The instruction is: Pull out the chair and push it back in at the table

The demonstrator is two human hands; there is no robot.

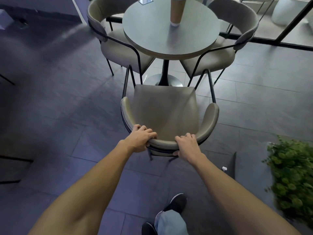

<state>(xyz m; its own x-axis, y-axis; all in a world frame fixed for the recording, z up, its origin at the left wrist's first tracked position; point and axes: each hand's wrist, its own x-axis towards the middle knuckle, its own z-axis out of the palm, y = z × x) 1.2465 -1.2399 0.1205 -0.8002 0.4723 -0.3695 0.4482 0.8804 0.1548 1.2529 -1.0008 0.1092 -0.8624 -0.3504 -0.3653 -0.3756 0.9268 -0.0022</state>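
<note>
1. Chair (165, 112): clear of the round worktop (171, 29), just beyond its near edge, seat facing it.
2. Left hand (139, 139), right hand (187, 145): clamped on curved backrest, apart.
3. Paper cup (177, 11): upright on worktop.

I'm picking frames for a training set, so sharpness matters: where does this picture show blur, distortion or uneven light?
Head view: the chair and both hands, left hand and right hand, look fairly sharp; the plant and the paper cup are smeared; wide-angle bending curves the floor tiles and the dark window frame; the left floor lies in bluish shade, the right is brighter.
</note>
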